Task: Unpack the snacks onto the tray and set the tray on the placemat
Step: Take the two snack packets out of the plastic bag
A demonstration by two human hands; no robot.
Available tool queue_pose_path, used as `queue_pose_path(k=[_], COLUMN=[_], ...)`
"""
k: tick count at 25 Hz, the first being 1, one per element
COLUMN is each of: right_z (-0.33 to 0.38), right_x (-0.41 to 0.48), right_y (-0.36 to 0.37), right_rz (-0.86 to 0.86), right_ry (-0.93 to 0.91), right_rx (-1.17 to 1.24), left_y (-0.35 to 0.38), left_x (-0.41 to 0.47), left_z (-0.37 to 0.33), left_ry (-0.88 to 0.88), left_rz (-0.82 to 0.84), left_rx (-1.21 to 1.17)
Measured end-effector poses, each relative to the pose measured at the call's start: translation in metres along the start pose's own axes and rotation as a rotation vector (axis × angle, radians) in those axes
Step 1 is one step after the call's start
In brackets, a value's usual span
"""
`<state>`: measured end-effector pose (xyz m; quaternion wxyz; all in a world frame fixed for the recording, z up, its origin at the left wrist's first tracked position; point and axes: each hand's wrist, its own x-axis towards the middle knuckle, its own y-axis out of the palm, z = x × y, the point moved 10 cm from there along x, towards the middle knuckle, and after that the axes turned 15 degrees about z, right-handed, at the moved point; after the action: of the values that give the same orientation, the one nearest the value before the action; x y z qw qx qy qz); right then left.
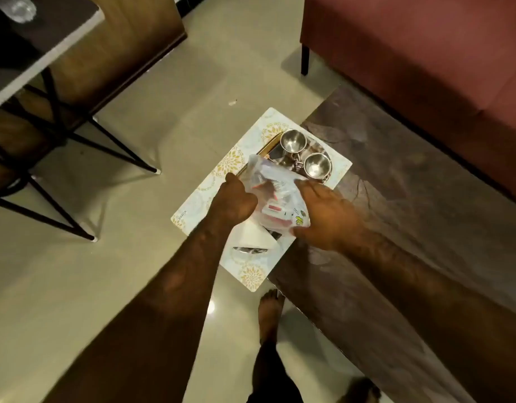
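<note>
A clear plastic bag of snack packets (pixel 275 196) is held over a tray (pixel 265 149) with a gold rim. My left hand (pixel 236 200) grips the bag's left side and my right hand (pixel 326 216) grips its right side. Red, white and green packets show through the plastic. The tray lies on a white placemat (pixel 251 135) with gold flower prints, at the left end of a dark low table (pixel 396 184). Two steel cups (pixel 293 142) (pixel 317 165) stand at the far end of the tray. A white napkin (pixel 253 237) and a steel utensil (pixel 249 251) lie near the mat's front.
A maroon sofa (pixel 425 53) stands behind the table. A side table with black metal legs (pixel 61 126) and a wooden cabinet (pixel 128 42) stand at the left. My bare foot (pixel 269 312) is on the pale tiled floor beside the table's corner.
</note>
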<state>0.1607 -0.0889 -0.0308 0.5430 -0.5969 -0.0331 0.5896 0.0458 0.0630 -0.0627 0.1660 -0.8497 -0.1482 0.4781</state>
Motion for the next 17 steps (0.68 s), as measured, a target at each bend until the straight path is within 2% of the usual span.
queue_pose_path(k=[2, 4, 7, 9, 10, 14, 17], right_z=[0.011, 0.017, 0.016, 0.018, 0.017, 0.011, 0.004], right_x=[0.018, 0.027, 0.036, 0.037, 0.037, 0.038, 0.038], right_y=[0.023, 0.040, 0.040, 0.031, 0.028, 0.011, 0.003], right_rz=[0.111, 0.156, 0.096, 0.043, 0.028, -0.004, -0.014], right_ry=[0.000, 0.020, 0.056, 0.068, 0.074, 0.092, 0.136], right_rx=[0.000, -0.006, 0.001, 0.037, 0.061, 0.123, 0.159], left_y=[0.010, 0.029, 0.044, 0.046, 0.045, 0.033, 0.033], left_x=[0.011, 0.018, 0.024, 0.026, 0.026, 0.026, 0.025], left_z=[0.027, 0.056, 0.069, 0.070, 0.069, 0.055, 0.043], left_ry=[-0.060, -0.095, -0.083, -0.056, -0.043, 0.039, 0.133], left_rz=[0.061, 0.127, 0.226, 0.260, 0.256, 0.221, 0.296], left_rx=[-0.134, -0.371, -0.766, -0.927, -0.938, -0.714, -0.810])
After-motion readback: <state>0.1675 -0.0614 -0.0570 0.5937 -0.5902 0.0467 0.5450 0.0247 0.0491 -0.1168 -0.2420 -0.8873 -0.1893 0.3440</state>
